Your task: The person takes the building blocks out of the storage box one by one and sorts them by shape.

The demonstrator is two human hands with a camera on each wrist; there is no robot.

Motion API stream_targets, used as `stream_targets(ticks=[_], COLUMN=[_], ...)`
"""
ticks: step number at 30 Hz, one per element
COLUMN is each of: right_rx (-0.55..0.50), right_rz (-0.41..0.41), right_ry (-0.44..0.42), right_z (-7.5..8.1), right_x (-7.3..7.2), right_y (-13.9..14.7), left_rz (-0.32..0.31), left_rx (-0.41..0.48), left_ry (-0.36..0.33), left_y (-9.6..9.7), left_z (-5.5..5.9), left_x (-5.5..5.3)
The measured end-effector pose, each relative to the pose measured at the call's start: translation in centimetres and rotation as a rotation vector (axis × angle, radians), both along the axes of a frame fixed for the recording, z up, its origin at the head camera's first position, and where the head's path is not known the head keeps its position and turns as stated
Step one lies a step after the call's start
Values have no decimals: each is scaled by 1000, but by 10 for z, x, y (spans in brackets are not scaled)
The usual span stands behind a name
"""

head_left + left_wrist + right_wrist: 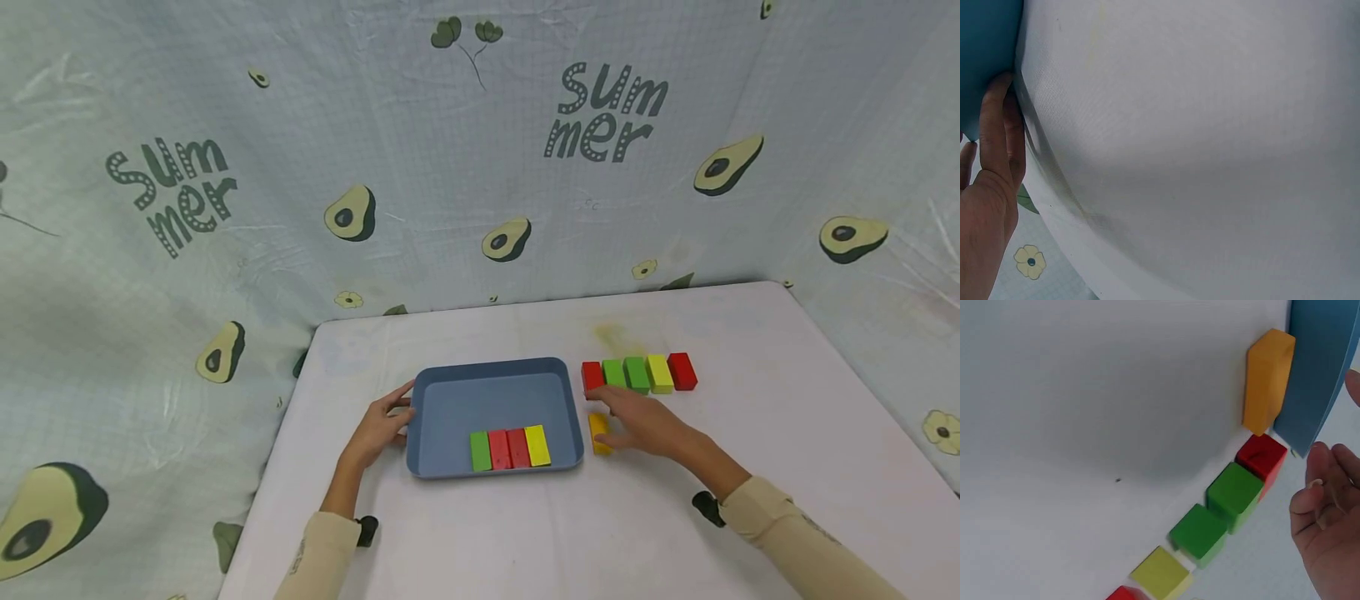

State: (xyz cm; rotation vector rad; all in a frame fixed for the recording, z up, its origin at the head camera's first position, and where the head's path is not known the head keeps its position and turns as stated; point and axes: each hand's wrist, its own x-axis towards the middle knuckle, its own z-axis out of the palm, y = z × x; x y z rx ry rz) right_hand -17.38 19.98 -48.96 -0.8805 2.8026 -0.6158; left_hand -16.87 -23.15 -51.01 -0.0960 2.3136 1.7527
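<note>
Currently | orange block (pixel 597 427) | long axis near-to-far, beside tray (pixel 491 407) | right hand (pixel 647 422) close

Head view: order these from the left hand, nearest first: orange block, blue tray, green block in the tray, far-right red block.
From the left hand:
1. Blue tray: touched at its left edge.
2. Green block: left end of the tray's row.
3. Orange block: just right of the tray.
4. Red block: right end of the table row.

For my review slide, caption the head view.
Left hand touching blue tray with four blocks; right hand near orange block and row of five.
</note>
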Motion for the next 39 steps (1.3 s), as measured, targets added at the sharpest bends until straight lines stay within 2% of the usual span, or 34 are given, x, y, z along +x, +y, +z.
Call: stream_targets(ticks=[3, 10, 17, 20, 22, 29, 39], right_rx=[-45, -60, -6, 33, 64, 157, 192], right_rz=[14, 78, 113, 131, 139, 162, 193], right_ry=[-6, 19, 6, 41, 66, 125, 189], right_z=[3, 13, 12, 10, 7, -2, -14], right_x=[-2, 0, -1, -2, -2, -2, 3], right_y=[-9, -32, -49, -55, -59, -67, -69], left_rz=[-4, -14, -35, -35, -30, -10, -3], left_rx=[-6, 12, 31, 27, 30, 24, 20], left_ry=[1, -1, -16, -22, -21, -2, -10], left_y=[0, -1, 7, 8, 8, 2, 0], left_z=[0, 0, 25, 30, 28, 6, 2], left_x=[0, 0, 9, 10, 9, 2, 0])
